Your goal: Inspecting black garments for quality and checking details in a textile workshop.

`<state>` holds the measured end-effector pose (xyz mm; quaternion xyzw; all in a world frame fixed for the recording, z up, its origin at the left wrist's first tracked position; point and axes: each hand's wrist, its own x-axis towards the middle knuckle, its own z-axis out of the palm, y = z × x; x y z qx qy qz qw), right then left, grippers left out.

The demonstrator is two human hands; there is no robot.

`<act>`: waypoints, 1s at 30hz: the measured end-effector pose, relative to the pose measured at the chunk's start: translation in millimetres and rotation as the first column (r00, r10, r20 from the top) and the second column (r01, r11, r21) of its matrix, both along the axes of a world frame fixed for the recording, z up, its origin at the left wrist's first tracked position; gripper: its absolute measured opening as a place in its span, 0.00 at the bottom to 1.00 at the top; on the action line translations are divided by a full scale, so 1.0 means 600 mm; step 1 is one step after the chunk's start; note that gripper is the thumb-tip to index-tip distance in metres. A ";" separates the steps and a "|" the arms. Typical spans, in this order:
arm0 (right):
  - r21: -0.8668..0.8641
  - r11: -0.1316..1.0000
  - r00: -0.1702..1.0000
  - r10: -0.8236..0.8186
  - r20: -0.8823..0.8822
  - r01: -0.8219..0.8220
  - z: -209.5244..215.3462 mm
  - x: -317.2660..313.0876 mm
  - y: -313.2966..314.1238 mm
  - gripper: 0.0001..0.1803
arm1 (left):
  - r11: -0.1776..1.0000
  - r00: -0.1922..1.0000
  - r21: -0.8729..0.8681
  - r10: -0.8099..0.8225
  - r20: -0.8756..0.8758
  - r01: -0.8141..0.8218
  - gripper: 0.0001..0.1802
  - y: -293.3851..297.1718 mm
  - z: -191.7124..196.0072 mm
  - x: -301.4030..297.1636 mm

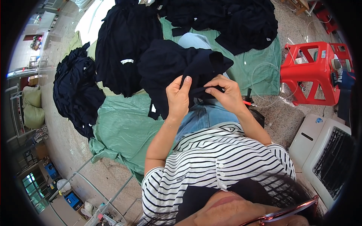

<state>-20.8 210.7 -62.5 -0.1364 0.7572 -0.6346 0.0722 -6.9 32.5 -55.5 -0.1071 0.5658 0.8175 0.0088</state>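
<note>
A dark navy garment [162, 64] lies bunched across my lap, over my blue jeans. My left hand [178, 96] is closed on a fold of it, thumb up and the cloth pinched against the fingers. To the right, my right hand [227, 95] pinches an edge of the same garment between thumb and fingers. A tube-like opening in the cloth shows just above the right hand, facing right. What kind of garment it is cannot be made out.
Heaps of dark navy clothes [126, 41] lie on a green sheet [124, 124], with another pile [75, 90] at the left and more [249, 26] at the far right. A red plastic stool [309, 71] and a white air cooler [320, 150] stand to my right. Metal tubing [94, 188] runs at lower left.
</note>
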 end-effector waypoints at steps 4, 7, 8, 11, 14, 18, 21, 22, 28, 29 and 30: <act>-0.136 0.990 0.967 -0.010 0.253 0.046 -0.013 0.010 -0.002 0.05 | 0.998 0.998 -0.021 0.063 0.022 -0.063 0.08 0.004 -0.002 0.001; -0.507 0.848 0.940 0.029 0.339 0.156 -0.007 0.021 -0.013 0.06 | 0.967 0.998 -0.245 0.067 0.007 -0.063 0.06 0.005 -0.011 0.002; -0.507 0.848 0.940 0.032 0.338 0.154 0.001 0.024 -0.016 0.06 | 0.933 0.998 -0.354 0.063 -0.002 -0.060 0.06 0.008 -0.012 0.001; -0.646 0.737 0.917 0.091 0.387 0.200 0.023 0.030 -0.017 0.06 | 0.892 0.999 -0.450 -0.033 0.017 0.037 0.07 0.017 0.001 -0.001; -0.168 0.984 0.980 0.019 -0.199 -0.054 0.026 0.023 -0.006 0.09 | 0.916 0.991 -0.378 -0.112 0.079 0.134 0.06 0.001 -0.003 -0.010; 0.168 0.984 0.910 0.024 -0.414 0.051 0.034 0.008 -0.007 0.13 | 0.969 0.971 -0.097 -0.216 0.103 0.226 0.04 -0.017 -0.003 -0.005; 0.145 0.984 0.899 -0.029 -0.436 0.102 0.032 0.010 -0.014 0.12 | 0.949 0.955 -0.139 -0.266 0.130 0.284 0.03 -0.026 0.003 -0.009; 0.144 0.984 0.899 -0.028 -0.437 0.101 0.031 0.011 -0.016 0.12 | 0.936 0.950 -0.183 -0.276 0.145 0.300 0.03 -0.027 0.006 -0.009; 0.079 0.991 0.896 -0.067 -0.440 0.112 0.045 0.016 -0.017 0.11 | 0.906 0.938 -0.256 -0.345 0.018 0.338 0.05 -0.028 -0.001 0.004; 0.083 0.993 0.914 -0.046 -0.403 0.086 0.047 0.015 -0.013 0.12 | 0.940 0.958 -0.188 -0.288 0.012 0.285 0.06 -0.026 -0.001 0.004; 0.086 0.995 0.931 -0.024 -0.365 0.059 0.048 0.014 -0.012 0.12 | 0.940 0.957 -0.188 -0.289 0.011 0.285 0.06 -0.028 -0.003 0.001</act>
